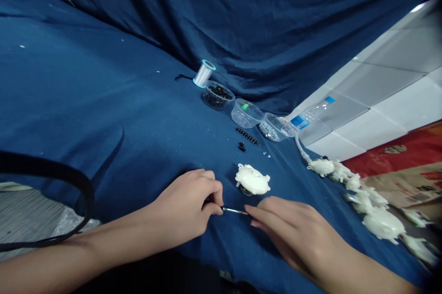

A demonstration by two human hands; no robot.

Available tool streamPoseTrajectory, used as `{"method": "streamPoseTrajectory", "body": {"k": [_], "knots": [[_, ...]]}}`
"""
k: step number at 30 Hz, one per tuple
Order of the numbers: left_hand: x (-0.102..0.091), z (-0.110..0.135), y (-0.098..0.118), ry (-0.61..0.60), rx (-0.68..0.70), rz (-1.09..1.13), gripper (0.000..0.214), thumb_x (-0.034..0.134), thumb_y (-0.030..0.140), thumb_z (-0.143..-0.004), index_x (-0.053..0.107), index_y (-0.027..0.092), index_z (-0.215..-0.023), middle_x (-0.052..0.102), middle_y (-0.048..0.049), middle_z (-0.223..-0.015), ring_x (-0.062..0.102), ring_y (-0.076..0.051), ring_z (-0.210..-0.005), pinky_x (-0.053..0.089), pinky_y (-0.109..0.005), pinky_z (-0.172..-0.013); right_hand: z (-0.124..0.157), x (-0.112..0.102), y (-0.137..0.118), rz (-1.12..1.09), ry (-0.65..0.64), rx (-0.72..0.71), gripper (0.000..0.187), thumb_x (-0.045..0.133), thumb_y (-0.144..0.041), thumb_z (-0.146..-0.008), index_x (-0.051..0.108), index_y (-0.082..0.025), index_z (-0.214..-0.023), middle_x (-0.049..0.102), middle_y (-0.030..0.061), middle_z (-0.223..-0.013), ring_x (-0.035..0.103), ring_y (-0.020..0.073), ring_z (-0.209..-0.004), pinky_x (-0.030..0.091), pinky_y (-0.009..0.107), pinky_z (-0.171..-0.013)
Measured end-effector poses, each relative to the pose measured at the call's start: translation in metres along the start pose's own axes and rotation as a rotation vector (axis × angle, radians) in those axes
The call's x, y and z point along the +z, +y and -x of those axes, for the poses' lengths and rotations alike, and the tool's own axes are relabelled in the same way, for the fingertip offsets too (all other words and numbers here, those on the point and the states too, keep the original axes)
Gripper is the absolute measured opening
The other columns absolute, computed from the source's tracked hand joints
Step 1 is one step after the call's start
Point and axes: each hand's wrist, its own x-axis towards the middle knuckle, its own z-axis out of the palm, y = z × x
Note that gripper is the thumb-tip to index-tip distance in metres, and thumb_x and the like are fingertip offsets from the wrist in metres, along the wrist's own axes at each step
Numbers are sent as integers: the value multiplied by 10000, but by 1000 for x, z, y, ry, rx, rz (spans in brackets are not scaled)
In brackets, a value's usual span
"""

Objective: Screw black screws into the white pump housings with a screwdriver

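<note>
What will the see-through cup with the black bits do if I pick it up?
The clear plastic cup will probably feel light, because its wall looks thin. It may bend a little if you squeeze it hard. No lid shows on it, so the small black pieces could likely spill out if it tips.

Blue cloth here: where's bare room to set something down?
Bare blue cloth spreads left of the left hand with its metal pin and the plastic cups. A smaller patch sits between the cups and that hand. Crowded at right, where white moulded figures line the cloth's edge beyond the right hand.
</note>
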Motion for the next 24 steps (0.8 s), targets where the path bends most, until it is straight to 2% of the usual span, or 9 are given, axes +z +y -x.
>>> {"method": "streamPoseTrajectory", "body": {"k": [2, 4, 6, 9, 11, 15, 17, 21, 24], "knots": [[1, -1, -1, 4, -9, 3, 159, 618, 103, -847, 604, 183, -710, 589, 15, -819, 522, -152, -797, 376, -306, -735, 3, 4, 0, 183, 47, -223, 320, 359, -49, -991, 572, -28, -1229, 666, 97, -767, 598, 208, -633, 491, 332, -558], [1, -2, -1, -1, -18, 5, 176, 609, 93, -845, 587, 177, -691, 580, 11, -808, 516, -155, -803, 376, -308, -742, 1, 7, -3, 127, 64, -179, 315, 350, -60, -988, 595, -37, -1184, 663, 91, -744, 583, 198, -606, 483, 326, -557], [1, -4, -1, -17, -18, 3, 189, 601, 85, -840, 569, 172, -675, 560, 8, -784, 510, -159, -809, 377, -310, -749, -6, 7, -5, -124, 12, 126, 275, 386, -136, -999, 654, -123, -1060, 656, 66, -751, 569, 171, -612, 475, 305, -599], [0, -6, 1, -42, -12, -12, 182, 597, 69, -829, 564, 164, -678, 536, 13, -767, 504, -159, -803, 386, -313, -762, -21, 4, -5, -552, -222, 697, 273, 466, -298, -982, 665, -167, -848, 607, 36, -697, 534, 152, -618, 441, 278, -592], [-1, -6, 2, -53, -9, -28, 169, 601, 66, -832, 576, 156, -692, 533, 17, -770, 504, -156, -795, 401, -316, -770, -28, 0, 0, -703, -341, 812, 331, 460, -351, -978, 683, -153, -833, 540, 7, -602, 447, 121, -509, 378, 245, -481], [-2, -4, 4, -43, -15, -62, 141, 633, 121, -860, 606, 150, -724, 557, 14, -796, 522, -160, -810, 435, -337, -807, -27, -6, 6, -708, -294, 779, 288, 630, -450, -904, 706, -183, -981, 583, 9, -703, 504, 134, -598, 411, 253, -551], [-1, -2, 4, -25, -15, -72, 136, 645, 137, -863, 611, 149, -732, 569, 12, -809, 531, -162, -819, 444, -343, -819, -20, -6, 5, -562, -191, 630, 293, 687, -393, -879, 670, -203, -1102, 639, 45, -874, 586, 183, -779, 457, 294, -687], [2, -1, 2, -8, -20, -81, 123, 652, 123, -853, 612, 147, -740, 573, 15, -804, 539, -157, -805, 455, -338, -811, -5, 3, -1, -346, -161, 260, 338, 401, -230, -979, 709, -128, -1075, 677, 152, -894, 605, 258, -799, 448, 407, -728], [2, -2, 3, -13, -37, -84, 131, 655, 107, -845, 605, 145, -730, 572, 18, -793, 539, -149, -779, 460, -328, -794, -4, 10, -3, -384, -161, 321, 382, 393, -265, -965, 728, -111, -1061, 686, 163, -841, 598, 267, -741, 437, 430, -714]]}}
